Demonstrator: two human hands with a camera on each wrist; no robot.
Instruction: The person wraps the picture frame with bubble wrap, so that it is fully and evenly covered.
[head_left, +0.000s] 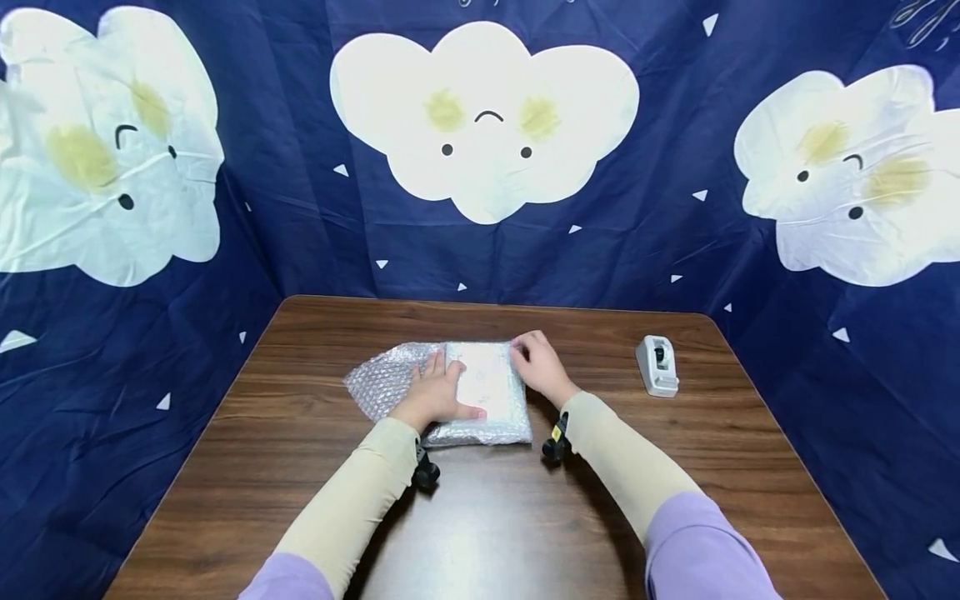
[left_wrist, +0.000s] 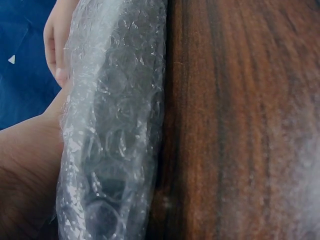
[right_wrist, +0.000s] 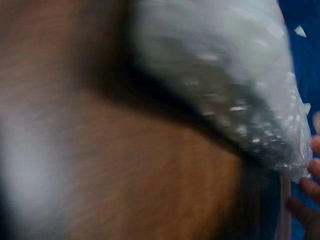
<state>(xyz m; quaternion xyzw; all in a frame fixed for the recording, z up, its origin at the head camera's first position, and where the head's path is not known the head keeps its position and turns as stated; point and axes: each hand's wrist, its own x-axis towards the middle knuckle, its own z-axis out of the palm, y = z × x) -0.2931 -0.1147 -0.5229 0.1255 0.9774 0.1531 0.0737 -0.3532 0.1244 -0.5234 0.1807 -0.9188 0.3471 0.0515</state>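
Observation:
A flat white item (head_left: 483,379), its kind not clear, lies on the table inside clear bubble wrap (head_left: 491,432). Loose wrap fans out past its left side. My left hand (head_left: 433,393) rests on the left part of the package with fingers and thumb spread. At the far right corner, my right hand (head_left: 542,365) has curled fingers at the edge of the wrap and seems to pinch it. The right wrist view is blurred, but fingertips (right_wrist: 312,187) show against the wrap's corner. In the left wrist view the wrapped side (left_wrist: 112,120) stands thick above the wood.
A white tape dispenser (head_left: 658,367) stands on the right of the brown wooden table (head_left: 300,467). Dark blue cloth (head_left: 300,208) with white clouds hangs behind the table and along both sides.

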